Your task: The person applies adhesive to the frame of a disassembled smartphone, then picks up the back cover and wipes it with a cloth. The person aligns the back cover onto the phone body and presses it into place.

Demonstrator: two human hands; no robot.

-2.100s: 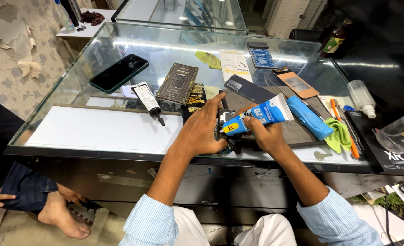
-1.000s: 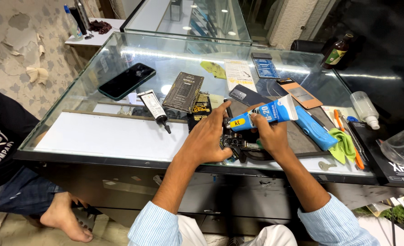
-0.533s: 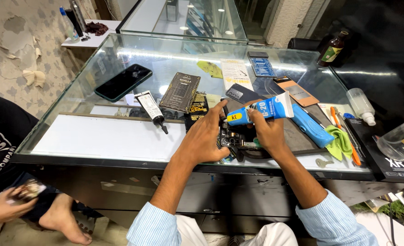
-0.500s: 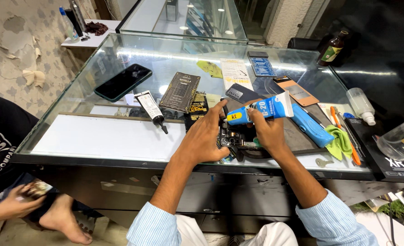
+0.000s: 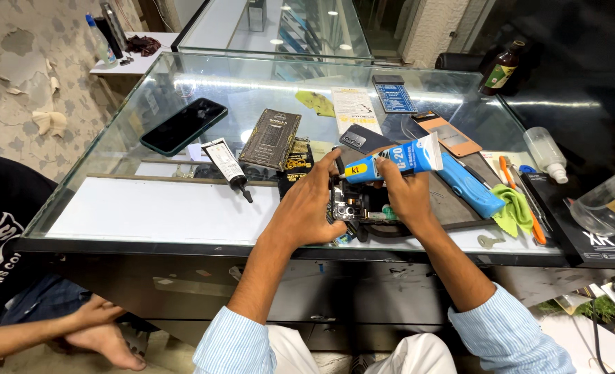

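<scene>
glue tube point(image 5: 394, 158): blue, pinched in right hand point(image 5: 406, 197), nozzle over opened phone point(image 5: 358, 203)
left hand point(image 5: 309, 208): fingers curled, pressing phone's left edge on dark mat point(image 5: 453, 201)
hidden: phone insides mostly covered by hands
bottle point(image 5: 546, 152): clear, contents unclear
surface: glass counter point(image 5: 148, 118), cluttered, shop room

Two glue tubes are present: one blue tube point(image 5: 394, 159) and one white tube with a black nozzle point(image 5: 225, 165). Two intact phones lie on the glass counter point(image 5: 266, 86): one dark phone point(image 5: 183, 125) and one grey phone point(image 5: 367, 138). One opened phone point(image 5: 357, 203) sits at the front. One brown bottle point(image 5: 500, 68) and one clear squeeze bottle point(image 5: 544, 152) stand at the right.
</scene>
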